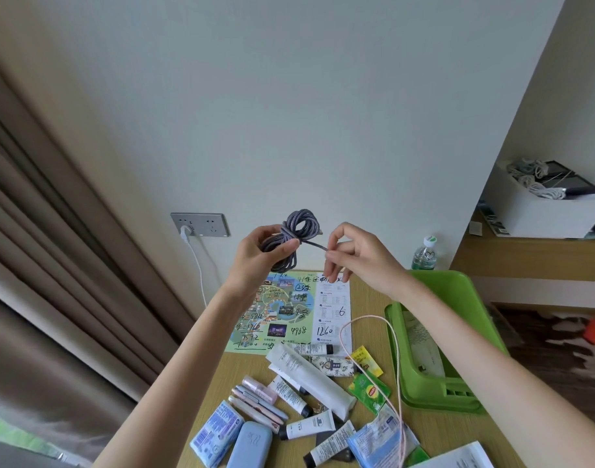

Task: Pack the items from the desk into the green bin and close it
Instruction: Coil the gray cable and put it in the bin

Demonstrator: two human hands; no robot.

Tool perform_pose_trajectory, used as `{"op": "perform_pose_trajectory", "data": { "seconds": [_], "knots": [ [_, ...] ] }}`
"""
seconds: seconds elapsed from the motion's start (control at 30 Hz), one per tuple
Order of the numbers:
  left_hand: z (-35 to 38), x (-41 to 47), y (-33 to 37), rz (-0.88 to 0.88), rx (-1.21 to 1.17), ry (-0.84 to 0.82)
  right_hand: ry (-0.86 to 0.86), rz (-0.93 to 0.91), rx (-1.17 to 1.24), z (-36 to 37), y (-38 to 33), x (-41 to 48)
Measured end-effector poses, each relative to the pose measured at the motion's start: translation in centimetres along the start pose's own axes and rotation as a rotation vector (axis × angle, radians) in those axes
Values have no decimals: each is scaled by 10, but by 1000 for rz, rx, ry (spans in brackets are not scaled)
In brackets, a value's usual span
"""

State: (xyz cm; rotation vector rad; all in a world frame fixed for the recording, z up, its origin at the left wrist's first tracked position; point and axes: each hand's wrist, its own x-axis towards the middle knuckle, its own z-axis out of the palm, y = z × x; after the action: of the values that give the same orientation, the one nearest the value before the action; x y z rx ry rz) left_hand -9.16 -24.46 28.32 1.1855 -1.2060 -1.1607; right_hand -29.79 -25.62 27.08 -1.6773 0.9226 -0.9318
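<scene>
Raised above the desk, my left hand [259, 253] grips a coiled grey braided cable [298, 226]. My right hand [353, 255] pinches the cable's loose end between thumb and fingers, just right of the coil. The green bin [424, 383] stands open at the desk's right side, its lid [458, 292] tilted back, with papers lying inside. Several tubes [309, 373], pens [255, 401], tea sachets [368, 390] and blue packets [215, 430] lie on the wooden desk [367, 288]. A thin pink cable [397, 359] loops from the desk over the bin's near edge.
A map leaflet [279, 315] with handwritten numbers lies at the desk's back. A light blue case [250, 445] sits at the front. A water bottle [424, 255] stands behind the bin. A wall socket [200, 224] holds a white plug. Curtains hang left; a white box [542, 211] of cables sits on the right shelf.
</scene>
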Motion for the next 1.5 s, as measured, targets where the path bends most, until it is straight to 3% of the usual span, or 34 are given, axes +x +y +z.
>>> {"op": "perform_pose_trajectory", "data": {
  "seconds": [0.23,0.53,0.77,1.07,1.5],
  "knots": [
    [-3,2,-4,-11,-1,35,-77,-61,234,0,-13,-5],
    [2,0,-10,-14,31,29,67,-82,139,11,-9,-1],
    [9,-2,-18,69,29,33,144,70,335,16,-16,3],
    [12,-4,-17,213,69,-20,247,296,282,15,-26,7],
    [20,-5,-12,412,489,-92,503,277,133,20,-21,12]
  ]
}}
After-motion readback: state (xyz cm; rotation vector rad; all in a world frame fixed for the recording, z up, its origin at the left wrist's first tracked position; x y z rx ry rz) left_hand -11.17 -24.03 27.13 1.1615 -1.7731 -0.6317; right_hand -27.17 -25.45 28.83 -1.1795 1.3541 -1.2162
